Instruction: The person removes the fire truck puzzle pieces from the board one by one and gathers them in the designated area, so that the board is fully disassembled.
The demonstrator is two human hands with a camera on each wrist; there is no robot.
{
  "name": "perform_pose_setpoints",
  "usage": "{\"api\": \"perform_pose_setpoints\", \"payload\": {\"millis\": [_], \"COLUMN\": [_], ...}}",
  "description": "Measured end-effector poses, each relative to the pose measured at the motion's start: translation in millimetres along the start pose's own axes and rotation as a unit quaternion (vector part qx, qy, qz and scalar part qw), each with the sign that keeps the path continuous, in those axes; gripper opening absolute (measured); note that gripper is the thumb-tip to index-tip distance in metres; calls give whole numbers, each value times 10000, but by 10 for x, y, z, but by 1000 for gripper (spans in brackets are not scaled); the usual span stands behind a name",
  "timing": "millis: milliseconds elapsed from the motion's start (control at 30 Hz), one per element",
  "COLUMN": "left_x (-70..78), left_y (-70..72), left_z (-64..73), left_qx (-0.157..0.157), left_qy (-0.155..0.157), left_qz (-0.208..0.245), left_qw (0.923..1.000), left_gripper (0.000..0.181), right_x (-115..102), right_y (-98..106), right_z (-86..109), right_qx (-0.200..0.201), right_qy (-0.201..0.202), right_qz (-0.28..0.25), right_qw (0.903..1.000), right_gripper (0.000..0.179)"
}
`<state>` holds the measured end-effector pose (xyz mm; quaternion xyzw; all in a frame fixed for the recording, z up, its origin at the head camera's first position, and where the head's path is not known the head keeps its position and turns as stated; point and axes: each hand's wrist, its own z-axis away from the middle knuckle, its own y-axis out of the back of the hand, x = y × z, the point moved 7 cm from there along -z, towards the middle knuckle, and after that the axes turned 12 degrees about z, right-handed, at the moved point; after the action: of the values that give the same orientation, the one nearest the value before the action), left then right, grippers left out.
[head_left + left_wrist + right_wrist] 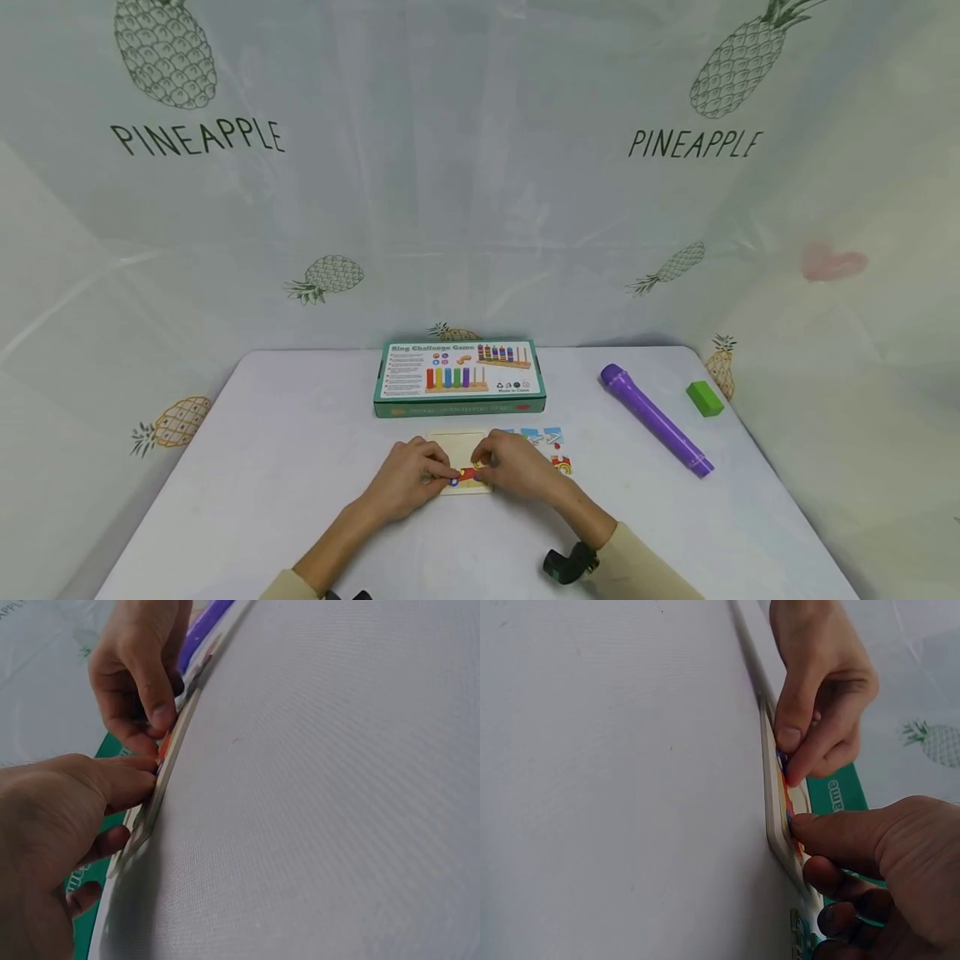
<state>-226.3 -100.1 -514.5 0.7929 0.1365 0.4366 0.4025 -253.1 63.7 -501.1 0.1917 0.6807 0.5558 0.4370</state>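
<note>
A shallow wooden puzzle tray (456, 442) lies flat on the white table, with red, blue and yellow picture pieces (467, 474) along its near side. My left hand (408, 479) reaches in from the left, thumb and forefinger pinching a piece at the tray's near left. Opposite it, my right hand (517, 467) has bent fingers and its thumb on a piece at the right. In the right wrist view, both thumbs meet the coloured pieces (785, 780) just inside the tray's rim. Loose puzzle pieces (552, 435) lie to the right of the tray, partly behind my right hand.
Behind the tray stands a green and white Ring Challenge Game box (460, 375). A purple toy microphone (660, 421) lies slanted on the right, with a green block (705, 398) beyond it. A pineapple-print curtain (450, 208) hangs behind the table.
</note>
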Motion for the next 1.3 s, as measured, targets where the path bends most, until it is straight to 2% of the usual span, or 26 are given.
{"api": "perform_pose_setpoints", "payload": {"millis": [133, 333, 567, 833, 1000, 1167, 1300], "left_x": [22, 25, 55, 42, 18, -7, -30], "left_y": [5, 6, 18, 10, -13, -15, 0], "left_z": [-23, -59, -82, -68, -60, -57, -43], "left_qx": [-25, -142, -319, -294, -326, -348, -249], "left_qy": [-35, -12, -98, -49, 6, 89, 158], "left_qz": [-241, -261, -388, -312, -280, -286, -251], "left_qw": [9997, 9996, 9987, 9991, 9991, 9989, 9993], "left_gripper": [13, 14, 12, 14, 15, 14, 14], "right_x": [14, 48, 53, 77, 78, 198, 382], "right_y": [16, 15, 38, 55, 128, 280, 370], "right_z": [-11, -29, -21, -8, 41, 117, 194], "right_qx": [31, 1, -124, -178, -3, 74, -121], "right_qy": [-83, -195, -258, -212, -177, -245, -346], "right_qz": [-10, -94, -592, -840, -958, -1122, -1113], "right_qw": [10000, 9998, 9978, 9961, 9952, 9934, 9931], "right_gripper": [14, 11, 5, 4, 7, 8, 5]}}
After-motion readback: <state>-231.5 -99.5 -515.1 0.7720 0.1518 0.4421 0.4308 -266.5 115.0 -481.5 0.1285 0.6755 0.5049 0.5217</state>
